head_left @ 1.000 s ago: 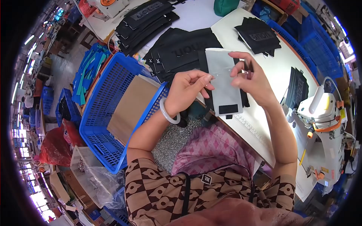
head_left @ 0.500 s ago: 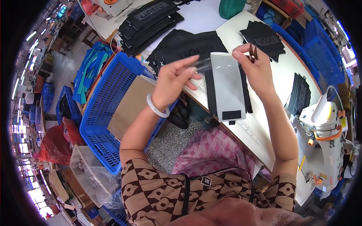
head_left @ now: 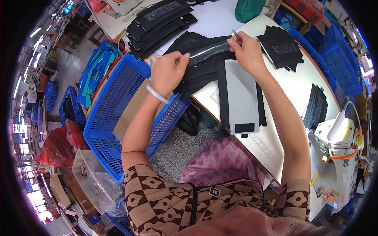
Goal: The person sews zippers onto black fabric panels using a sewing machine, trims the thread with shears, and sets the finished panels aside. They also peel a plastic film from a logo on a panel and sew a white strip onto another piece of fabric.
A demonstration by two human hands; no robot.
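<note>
A clear, shiny plastic strip is stretched between my two hands over black fabric pieces. My left hand, with a pale bangle on the wrist, pinches its left end. My right hand pinches the other end and also holds a slim, dark pronged tool, whose kind I cannot make out. Just below lies a pale grey panel with black fabric along both sides and a small black patch near its lower end. Several black fabric pieces lie beneath the strip, partly covered by my left hand.
Stacks of black printed pieces lie at the back left, the right and the far right. A blue crate with cardboard stands left of the table. A sewing machine stands at the right.
My left hand has closed on the strip's end. Both hands have moved up and left, stretching the strip level. The grey panel is now out of my right hand, lying on the table.
</note>
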